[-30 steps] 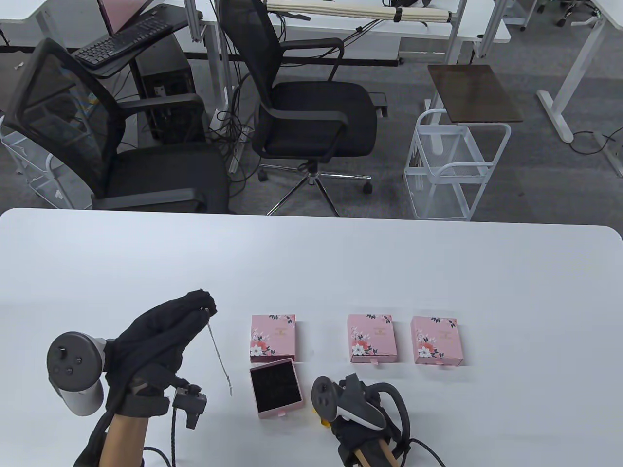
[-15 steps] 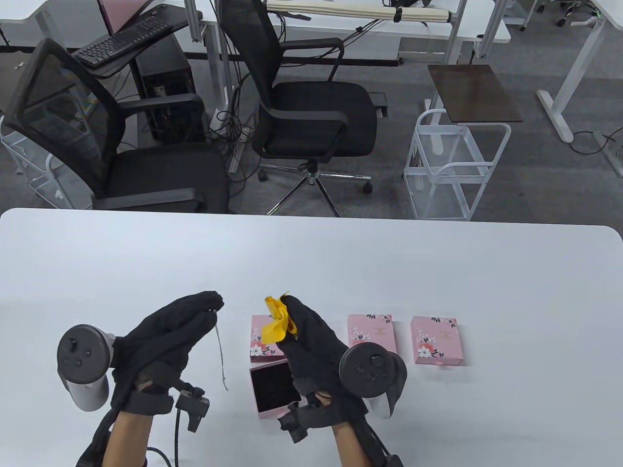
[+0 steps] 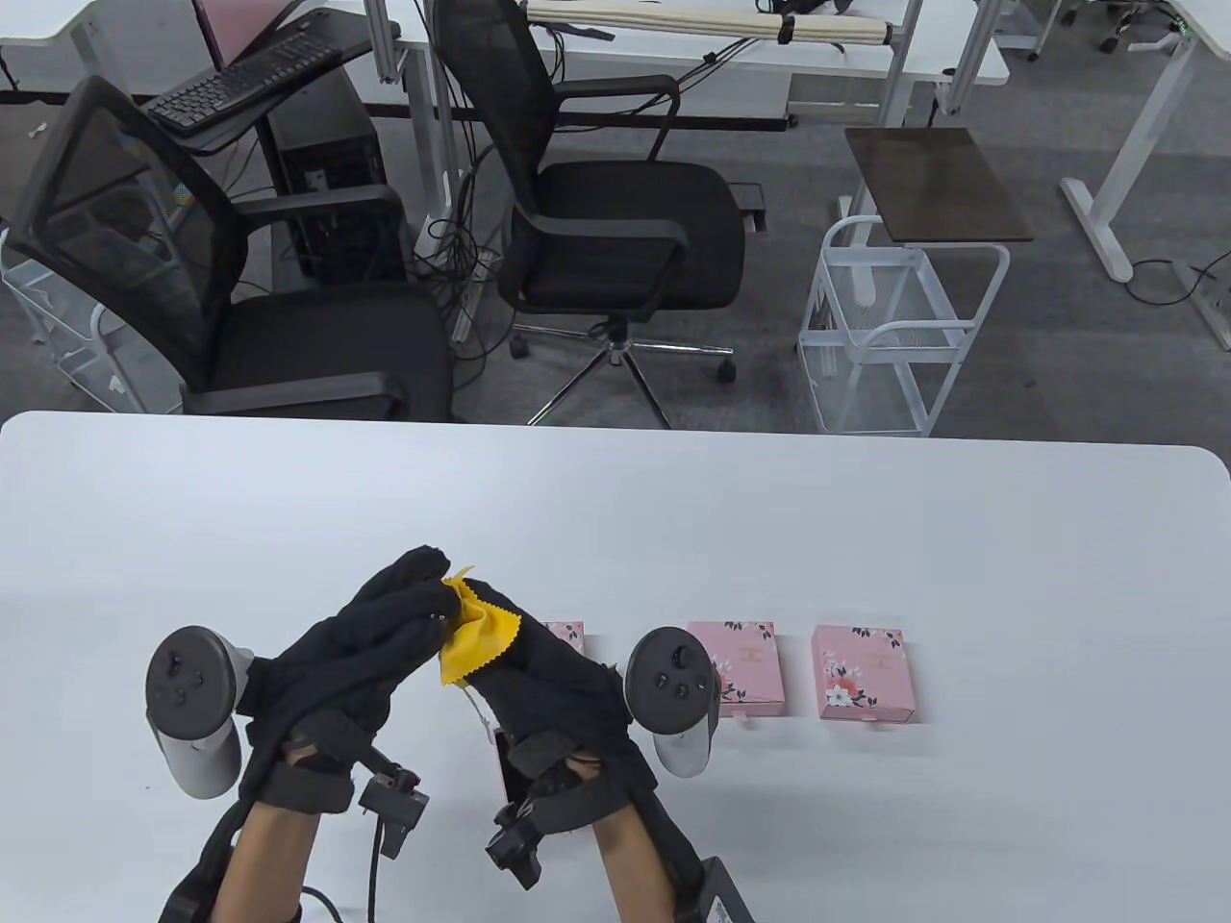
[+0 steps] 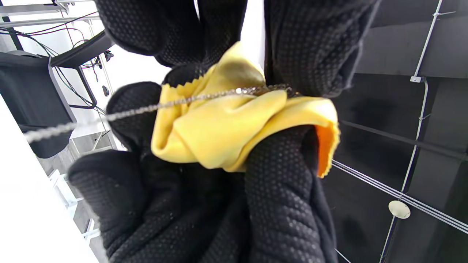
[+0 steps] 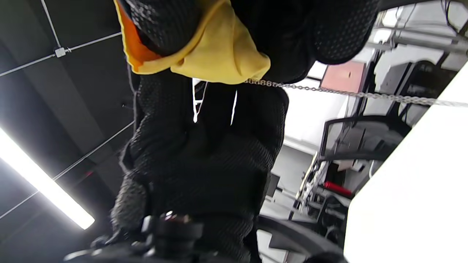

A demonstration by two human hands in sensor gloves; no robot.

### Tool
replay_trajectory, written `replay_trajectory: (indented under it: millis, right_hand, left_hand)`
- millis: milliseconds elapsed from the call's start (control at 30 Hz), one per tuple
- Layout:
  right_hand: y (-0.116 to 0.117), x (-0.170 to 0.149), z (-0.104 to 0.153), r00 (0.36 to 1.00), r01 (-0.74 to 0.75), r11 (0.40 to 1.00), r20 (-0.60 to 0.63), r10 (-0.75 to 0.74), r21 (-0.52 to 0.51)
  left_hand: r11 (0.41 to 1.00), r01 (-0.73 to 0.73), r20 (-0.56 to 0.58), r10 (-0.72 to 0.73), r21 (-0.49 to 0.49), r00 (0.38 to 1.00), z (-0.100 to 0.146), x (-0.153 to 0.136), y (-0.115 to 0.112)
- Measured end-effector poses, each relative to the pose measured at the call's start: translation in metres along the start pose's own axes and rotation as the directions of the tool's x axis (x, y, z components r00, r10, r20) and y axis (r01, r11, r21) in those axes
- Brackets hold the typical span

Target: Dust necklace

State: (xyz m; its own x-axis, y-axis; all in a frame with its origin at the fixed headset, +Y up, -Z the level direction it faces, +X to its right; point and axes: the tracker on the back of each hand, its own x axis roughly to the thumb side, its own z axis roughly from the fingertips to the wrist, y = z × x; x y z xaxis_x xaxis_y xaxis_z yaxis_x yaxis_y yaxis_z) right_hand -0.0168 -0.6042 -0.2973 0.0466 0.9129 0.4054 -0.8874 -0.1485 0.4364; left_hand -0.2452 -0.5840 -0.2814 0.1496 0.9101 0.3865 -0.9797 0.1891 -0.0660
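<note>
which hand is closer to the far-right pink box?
Right. The right hand sits two boxes left of the far-right pink box; the left hand lies further left still.

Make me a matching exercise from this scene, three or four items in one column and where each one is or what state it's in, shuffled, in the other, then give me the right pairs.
Column one:
1. thin silver chain necklace
2. yellow polishing cloth with zigzag edge
3. left hand in black glove
4. closed pink floral gift box

Column two:
A. farthest right on the white table
B. bunched in the right hand
C. pinches one end of the chain
D. stretched taut across the cloth's folds

Pairs: 1-D, 2-B, 3-C, 4-A
</note>
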Motion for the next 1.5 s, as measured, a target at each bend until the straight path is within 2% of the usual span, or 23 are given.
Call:
replay_trajectory:
  millis: [167,400,600,733,933,1233,1500]
  right_hand:
    - [0.001,-0.004,-0.001,0.997,0.081,0.994,-0.021,-0.080,0.074]
    - [-0.003,-0.003,0.000,0.995,0.097,0.993,-0.021,-0.096,0.059]
    - [-0.004,0.002,0.001,1.000,-0.031,0.998,0.000,0.031,0.057]
    - [-0.001,0.005,0.002,0.992,-0.128,0.991,0.010,0.128,0.041]
    - [0.000,0.009,0.004,0.987,-0.162,0.987,0.011,0.162,0.005]
    - [0.002,0.009,0.004,0.982,-0.188,0.982,0.018,0.188,0.008]
    - [0.001,0.009,0.007,0.976,-0.216,0.974,0.008,0.217,-0.067]
  left_hand:
    - [0.999,-0.002,-0.001,0.002,-0.036,1.000,-0.001,-0.002,-0.005]
    - [0.997,-0.023,-0.001,0.023,-0.072,1.000,-0.002,-0.002,-0.007]
    - [0.997,-0.004,0.021,0.006,-0.083,1.000,-0.001,0.002,-0.005]
    - [0.993,0.108,0.041,-0.105,-0.050,0.994,0.001,0.008,-0.003]
    - [0.995,0.073,0.041,-0.071,-0.061,0.997,0.002,0.009,-0.003]
    - [0.992,0.120,0.047,-0.118,-0.041,0.992,0.002,0.009,-0.002]
    - [0.992,0.125,0.055,-0.124,-0.013,0.991,0.003,0.009,-0.002]
